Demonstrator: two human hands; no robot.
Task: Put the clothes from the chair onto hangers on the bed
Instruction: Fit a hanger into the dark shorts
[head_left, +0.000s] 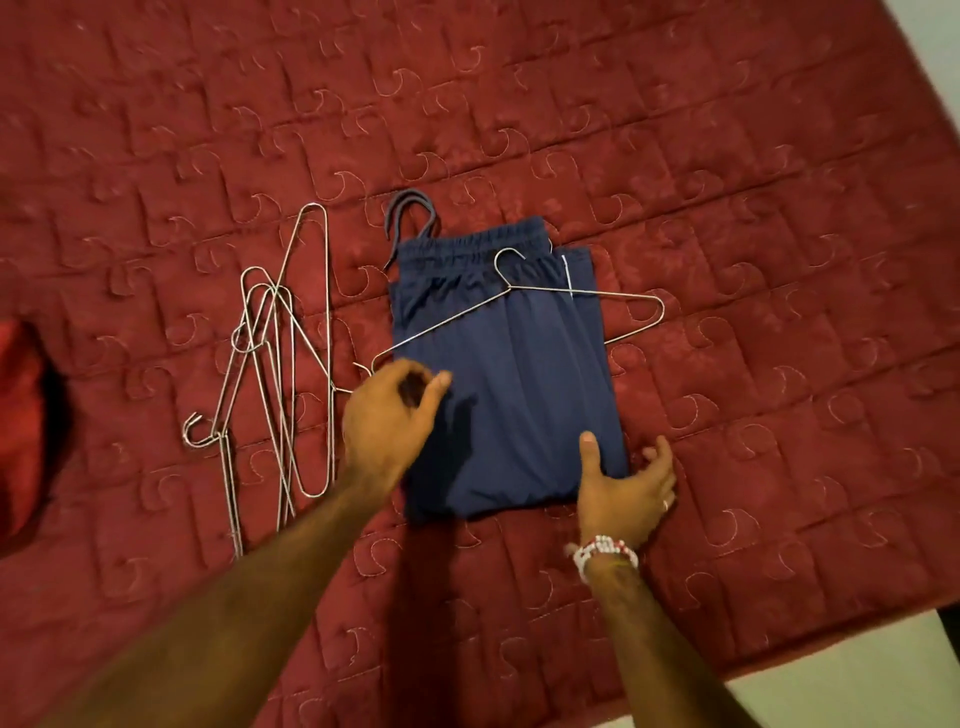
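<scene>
while hands (626, 486) flank shorts (511, 384) | bed (779, 208) edge near

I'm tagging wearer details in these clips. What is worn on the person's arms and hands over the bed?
Both forearms are bare, with no sleeves in view. The right hand has a beaded bracelet of white and red beads at the wrist, and a thin pale ring on one finger. The left hand shows no jewellery, watch or glove.
</scene>
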